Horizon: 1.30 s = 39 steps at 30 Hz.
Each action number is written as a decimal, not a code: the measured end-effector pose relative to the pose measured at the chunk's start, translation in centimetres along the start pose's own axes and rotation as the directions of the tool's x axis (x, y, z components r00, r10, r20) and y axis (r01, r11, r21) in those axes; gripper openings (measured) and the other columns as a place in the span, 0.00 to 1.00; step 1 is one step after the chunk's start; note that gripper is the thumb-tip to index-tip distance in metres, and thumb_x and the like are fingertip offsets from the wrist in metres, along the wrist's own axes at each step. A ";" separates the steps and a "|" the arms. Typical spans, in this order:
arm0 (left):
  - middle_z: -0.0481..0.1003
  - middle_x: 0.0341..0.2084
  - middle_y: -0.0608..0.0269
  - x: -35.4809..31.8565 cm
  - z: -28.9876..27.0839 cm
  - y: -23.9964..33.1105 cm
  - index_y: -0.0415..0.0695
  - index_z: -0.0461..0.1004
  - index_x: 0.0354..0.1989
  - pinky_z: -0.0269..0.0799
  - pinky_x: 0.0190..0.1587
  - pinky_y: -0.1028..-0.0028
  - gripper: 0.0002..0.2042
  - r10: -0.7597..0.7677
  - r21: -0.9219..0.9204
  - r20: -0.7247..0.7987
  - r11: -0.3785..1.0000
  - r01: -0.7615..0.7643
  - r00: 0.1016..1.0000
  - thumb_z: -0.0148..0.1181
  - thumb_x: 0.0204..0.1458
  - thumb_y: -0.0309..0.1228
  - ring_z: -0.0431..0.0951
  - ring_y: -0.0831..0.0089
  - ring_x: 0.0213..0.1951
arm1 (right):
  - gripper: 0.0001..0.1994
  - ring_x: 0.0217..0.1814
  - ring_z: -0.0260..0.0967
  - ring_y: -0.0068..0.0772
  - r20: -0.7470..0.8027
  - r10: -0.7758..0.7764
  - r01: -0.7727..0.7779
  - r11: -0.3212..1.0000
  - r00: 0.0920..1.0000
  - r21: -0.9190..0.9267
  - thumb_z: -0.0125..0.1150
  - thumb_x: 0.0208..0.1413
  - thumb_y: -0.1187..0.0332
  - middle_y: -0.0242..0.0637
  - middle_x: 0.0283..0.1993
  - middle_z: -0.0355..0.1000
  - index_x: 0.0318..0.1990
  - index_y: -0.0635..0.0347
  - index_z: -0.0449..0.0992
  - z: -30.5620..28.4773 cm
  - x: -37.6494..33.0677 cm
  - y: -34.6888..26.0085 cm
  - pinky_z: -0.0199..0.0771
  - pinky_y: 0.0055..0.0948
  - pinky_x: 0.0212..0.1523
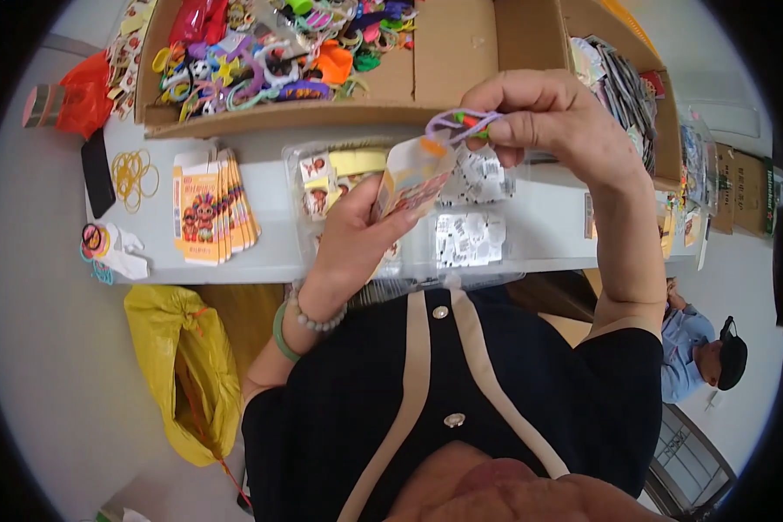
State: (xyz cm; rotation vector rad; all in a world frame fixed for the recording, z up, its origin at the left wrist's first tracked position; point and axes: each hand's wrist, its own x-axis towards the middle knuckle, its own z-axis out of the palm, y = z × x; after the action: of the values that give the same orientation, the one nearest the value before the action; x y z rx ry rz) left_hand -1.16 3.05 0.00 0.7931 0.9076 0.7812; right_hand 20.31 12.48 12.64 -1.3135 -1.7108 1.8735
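In my left hand (357, 235) is a small printed cardboard box (416, 181), tilted, with its open end up and to the right. My right hand (552, 122) pinches a purple loop-shaped band (448, 120) with green and orange-red bits at the box's mouth. Whether part of the band is inside the box I cannot tell. Beneath my hands stands a clear plastic tray (300, 204) with several compartments, holding cards or stickers and white printed packets (470, 239).
An open carton (461, 113) of colourful trinkets spans the back. Flat printed boxes (202, 213) lie fanned at left, near rubber bands (136, 178) and a black phone (97, 178). A yellow bag (183, 365) hangs lower left. Another person (696, 357) sits at right.
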 end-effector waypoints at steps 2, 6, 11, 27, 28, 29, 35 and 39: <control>0.71 0.37 0.70 -0.2 0.6 0.2 0.36 0.67 0.50 0.66 0.39 0.82 0.16 0.062 -0.013 0.028 0.998 -0.062 0.998 0.57 0.52 0.23 0.67 0.86 0.37 | 0.09 0.30 0.67 0.15 -0.042 -0.030 0.022 0.986 0.999 -0.166 0.57 0.54 0.74 0.29 0.34 0.73 0.42 0.65 0.75 1.4 -0.6 0.6 0.69 0.16 0.31; 0.70 0.36 0.71 -1.1 1.2 0.7 0.35 0.67 0.50 0.65 0.39 0.82 0.16 0.083 -0.004 0.103 0.997 -0.083 0.991 0.58 0.52 0.23 0.67 0.86 0.36 | 0.09 0.34 0.71 0.30 -0.095 -0.277 0.158 0.761 0.956 -0.630 0.57 0.51 0.76 0.36 0.34 0.73 0.41 0.65 0.73 3.6 -1.5 1.9 0.71 0.25 0.35; 0.70 0.37 0.70 -1.2 1.5 -0.8 0.36 0.68 0.48 0.66 0.41 0.82 0.16 0.162 0.111 0.116 0.978 -0.175 0.980 0.58 0.51 0.22 0.68 0.85 0.37 | 0.15 0.41 0.70 0.47 0.134 -0.335 0.244 0.310 0.933 -0.919 0.55 0.41 0.80 0.42 0.41 0.71 0.41 0.61 0.70 6.0 -3.1 1.5 0.72 0.34 0.37; 0.71 0.41 0.68 -1.1 2.4 -0.8 0.37 0.68 0.51 0.67 0.49 0.79 0.18 0.066 -0.041 0.190 0.997 -0.059 0.980 0.56 0.50 0.16 0.70 0.81 0.45 | 0.11 0.42 0.69 0.44 0.074 -0.448 0.282 0.417 0.891 -0.864 0.55 0.46 0.82 0.41 0.36 0.71 0.39 0.63 0.74 7.1 -5.2 4.7 0.70 0.35 0.41; 0.72 0.42 0.68 -1.0 2.4 -0.8 0.37 0.68 0.51 0.67 0.49 0.79 0.18 0.095 -0.024 0.177 0.995 -0.093 0.980 0.55 0.51 0.16 0.71 0.80 0.45 | 0.11 0.42 0.69 0.44 0.066 -0.445 0.274 0.422 0.893 -0.864 0.55 0.46 0.82 0.41 0.36 0.71 0.39 0.63 0.74 7.1 -5.1 5.2 0.70 0.35 0.41; 0.72 0.43 0.67 -0.9 2.4 -0.9 0.38 0.68 0.51 0.68 0.50 0.79 0.17 0.125 -0.007 0.163 0.992 -0.126 0.979 0.54 0.51 0.16 0.71 0.79 0.46 | 0.10 0.40 0.69 0.44 -0.043 -0.578 0.351 0.551 0.815 -0.757 0.55 0.46 0.82 0.41 0.35 0.71 0.38 0.64 0.74 7.1 -4.9 6.1 0.70 0.34 0.41; 0.72 0.45 0.64 -1.2 2.0 -0.2 0.36 0.68 0.51 0.68 0.51 0.76 0.18 0.027 -0.093 0.004 0.995 -0.027 1.000 0.53 0.50 0.14 0.72 0.77 0.46 | 0.06 0.37 0.71 0.44 -0.486 -0.426 0.177 0.861 0.763 -0.477 0.54 0.50 0.79 0.44 0.35 0.73 0.36 0.64 0.75 5.3 -5.8 10.2 0.71 0.35 0.40; 0.72 0.44 0.63 -1.5 1.8 -0.7 0.35 0.68 0.50 0.68 0.51 0.76 0.18 0.038 -0.115 0.009 0.993 -0.037 0.999 0.54 0.49 0.14 0.72 0.76 0.47 | 0.09 0.38 0.71 0.46 -0.441 -0.262 -0.231 0.569 0.858 -0.789 0.55 0.50 0.71 0.41 0.36 0.71 0.39 0.62 0.73 6.5 -4.7 14.0 0.71 0.38 0.36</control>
State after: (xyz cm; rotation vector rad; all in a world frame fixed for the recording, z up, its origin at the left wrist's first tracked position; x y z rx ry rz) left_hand 0.01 0.99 0.66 0.7148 0.8326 0.8536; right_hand 22.89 1.31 1.32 -1.8552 -2.3092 0.4544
